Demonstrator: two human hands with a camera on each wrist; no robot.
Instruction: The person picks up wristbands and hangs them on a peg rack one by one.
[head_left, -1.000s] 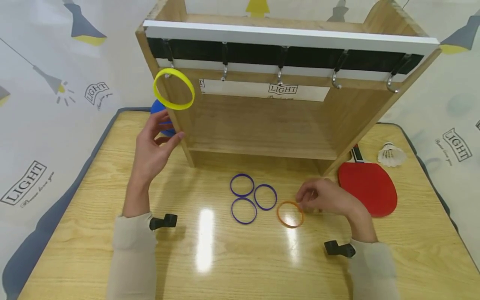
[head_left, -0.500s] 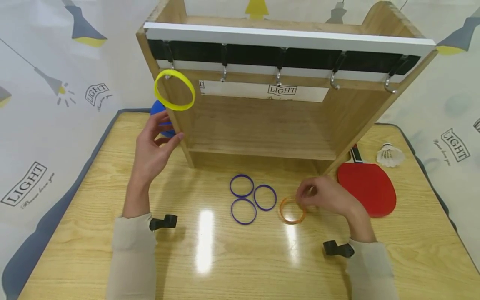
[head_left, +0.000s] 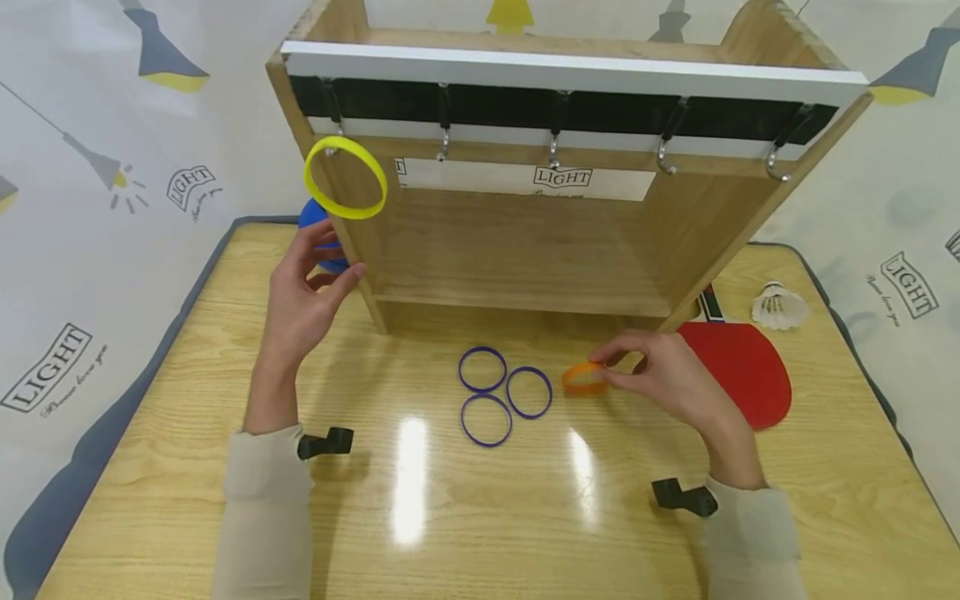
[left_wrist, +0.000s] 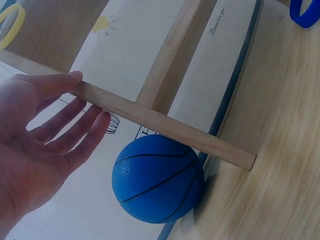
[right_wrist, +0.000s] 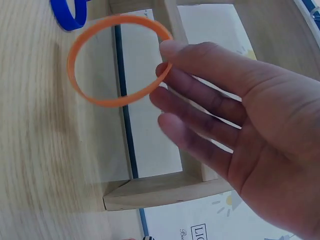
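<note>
My left hand (head_left: 300, 300) holds the left side panel of a wooden shelf (head_left: 517, 250), its thumb on the front edge and its fingers on the outer side. Between thumb and fingertips, my right hand (head_left: 667, 375) pinches an orange ring (right_wrist: 120, 102), which hangs tilted above the table in front of the shelf. A yellow ring (head_left: 362, 214) hangs from the leftmost metal hook. Three purple-blue rings lie flat and close together on the table, a lower ring (head_left: 486, 445), an upper ring (head_left: 482, 392) and a right ring (head_left: 529, 417).
A row of several hooks (head_left: 663, 158) runs along the shelf's front board. Behind my left hand, beside the shelf, sits a blue mini basketball (left_wrist: 157, 180). To the right are a red table tennis paddle (head_left: 738, 367) and a white shuttlecock (head_left: 778, 307).
The orange ring was lying on the table; my right hand has taken hold of it and lifted it, tilting it up toward the shelf. My left hand stays in place.
</note>
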